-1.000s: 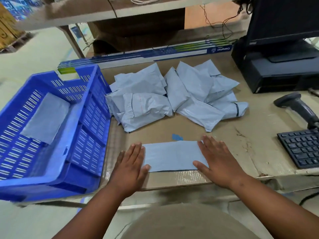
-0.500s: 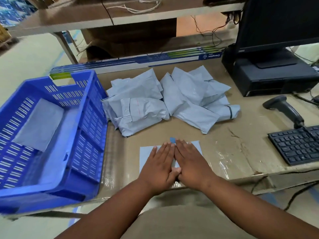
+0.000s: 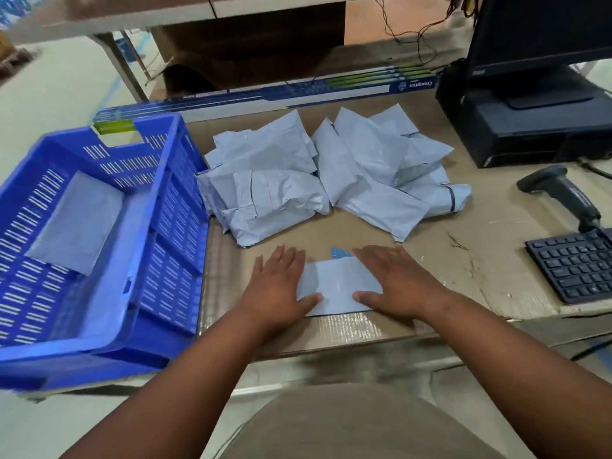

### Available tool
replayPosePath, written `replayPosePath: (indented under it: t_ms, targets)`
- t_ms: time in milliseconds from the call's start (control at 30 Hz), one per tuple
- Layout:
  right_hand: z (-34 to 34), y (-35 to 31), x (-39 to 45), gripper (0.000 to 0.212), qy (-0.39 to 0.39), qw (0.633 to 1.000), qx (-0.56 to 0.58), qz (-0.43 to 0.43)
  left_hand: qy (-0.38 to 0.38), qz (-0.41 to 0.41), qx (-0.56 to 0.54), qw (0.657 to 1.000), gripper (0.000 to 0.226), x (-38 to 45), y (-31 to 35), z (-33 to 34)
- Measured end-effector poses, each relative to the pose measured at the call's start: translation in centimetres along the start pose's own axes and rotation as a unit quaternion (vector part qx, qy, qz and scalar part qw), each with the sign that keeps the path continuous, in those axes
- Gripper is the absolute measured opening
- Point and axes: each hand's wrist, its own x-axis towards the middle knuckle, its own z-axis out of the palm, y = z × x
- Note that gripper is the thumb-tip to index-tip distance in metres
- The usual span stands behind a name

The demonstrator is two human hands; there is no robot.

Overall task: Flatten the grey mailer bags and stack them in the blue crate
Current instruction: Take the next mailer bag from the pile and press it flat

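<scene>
At a cardboard-topped packing desk [image 3: 381,233], a person's left hand [image 3: 278,286] and right hand [image 3: 400,286] lie flat w/ fingers straight, palms down on opposite ends of one grey mailer bag [image 3: 337,286] near the desk's front edge. Behind it sits a heap of crumpled mailers [image 3: 324,173]. To the left, a blue crate [image 3: 159,260] holds one flattened bag [image 3: 77,223]. Barcode scanner [image 3: 566,193] & keyboard [image 3: 576,263] at right.

"Crompton" upside down on long box [image 3: 265,96].
</scene>
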Motion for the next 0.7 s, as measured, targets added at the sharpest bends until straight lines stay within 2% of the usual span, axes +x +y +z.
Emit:
replayPosePath:
  t_ms: [67,133,233,300,400,567,700]
  targets:
    - [-1.5,-0.2,1.4,0.105,-0.017,1.000,-0.009,-0.009,-0.001,0.054,-0.051,0.997,0.102,1.9,1.7,-1.6]
    - [-2.6,-0.6,2.6,0.104,-0.043,0.999,-0.024,-0.008,-0.025,0.067,-0.062,0.996,0.104,3.7,3.7,-2.6]
    - [-3.1,-0.7,3.6,0.079,-0.055,0.998,-0.034,-0.021,-0.047,0.045,0.023,0.998,0.092,5.8,5.9,-3.3]
    - [-3.2,-0.4,3.8,0.082,-0.064,0.997,-0.021,-0.021,-0.079,0.016,0.034,0.996,0.080,6.8,6.4,-3.5]
    - [-3.4,0.1,3.9,0.083,-0.065,0.997,0.002,-0.028,-0.119,-0.033,-0.008,0.992,0.068,7.8,7.0,-4.1]
    - [-3.6,0.4,3.6,0.095,-0.061,0.997,0.005,-0.045,-0.175,-0.053,-0.008,0.983,0.057,7.9,8.0,-5.1]
    - [-4.2,0.4,4.0,0.083,-0.073,0.995,-0.024,-0.069,-0.186,-0.083,-0.057,0.977,0.056,7.9,7.8,-5.8]
